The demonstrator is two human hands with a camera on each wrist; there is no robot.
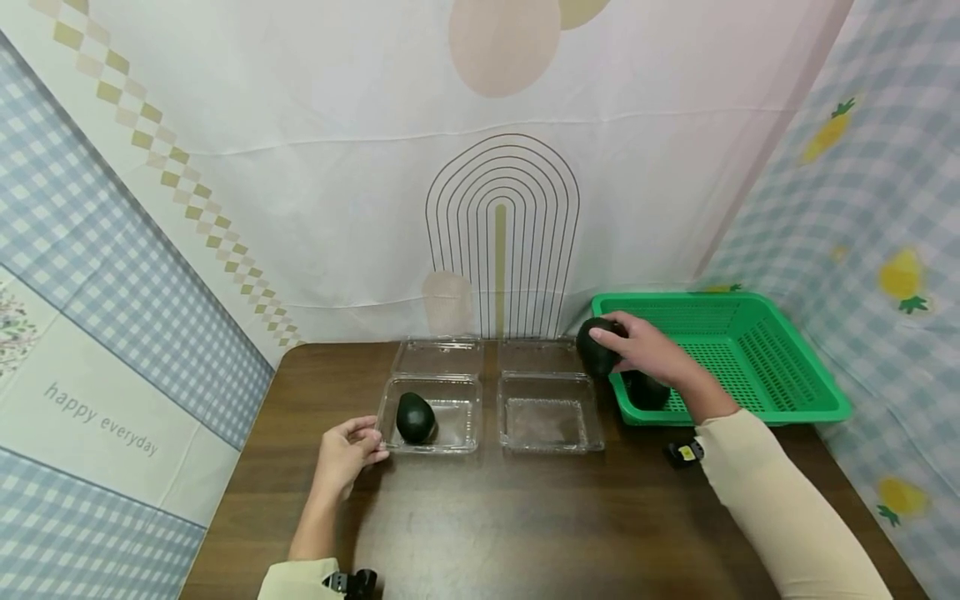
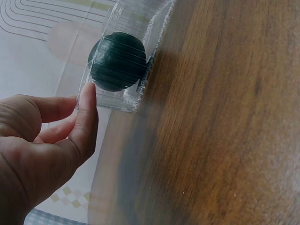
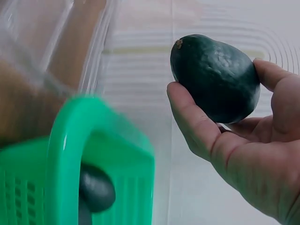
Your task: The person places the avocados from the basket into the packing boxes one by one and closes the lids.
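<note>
My right hand (image 1: pixel 648 354) grips a dark green avocado (image 3: pixel 214 77), lifted at the left rim of the green basket (image 1: pixel 806 414). In the right wrist view, fingers and thumb wrap its sides and the stem end points away from the palm. My left hand (image 1: pixel 347 454) pinches the near left corner of a clear plastic clamshell box (image 1: pixel 457 417) between thumb and fingers. Inside that box lies another avocado (image 1: pixel 415 418). To its right stands a second clamshell box (image 1: pixel 551 423), lid folded back, with nothing inside. One more avocado (image 1: pixel 647 392) shows in the basket, partly hidden beneath my right wrist.
Both boxes stand on a brown wooden table (image 1: pixel 480 517), their open lids toward the back. A white printed cloth (image 1: pixel 337 208) hangs right behind the table. Checked cloth (image 1: pixel 885 350) borders the right side, close to the basket.
</note>
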